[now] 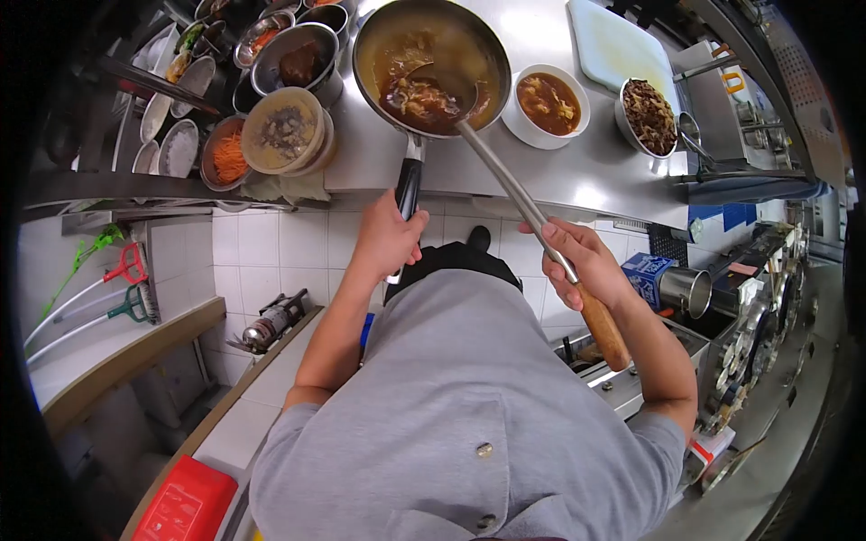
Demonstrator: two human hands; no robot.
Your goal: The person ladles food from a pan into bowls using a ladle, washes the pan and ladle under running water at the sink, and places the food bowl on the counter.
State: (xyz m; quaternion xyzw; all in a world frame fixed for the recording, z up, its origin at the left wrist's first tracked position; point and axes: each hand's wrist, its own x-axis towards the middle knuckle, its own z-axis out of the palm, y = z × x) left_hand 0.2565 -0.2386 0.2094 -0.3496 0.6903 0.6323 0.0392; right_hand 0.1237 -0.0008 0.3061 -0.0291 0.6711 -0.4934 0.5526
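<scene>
My left hand [388, 236] is closed around the black handle of a frying pan [377, 38], which is over the steel counter. Brown soup with pale and dark bits covers part of the pan's inside. In my right hand [582, 261] is a long ladle [516, 189] with a metal shaft and wooden handle end. Its bowl dips into the soup in the pan, partly hidden by the liquid. Just right of the pan stands a white bowl [580, 126] holding similar brown soup with pale pieces.
A metal bowl of shredded brown food [647, 117] and a white cutting board [622, 50] are at the right. Left lie shredded carrots [231, 158], a lidded plastic tub [281, 131] and several metal containers. A red box [185, 500] is at lower left; a stove [740, 361] is at right.
</scene>
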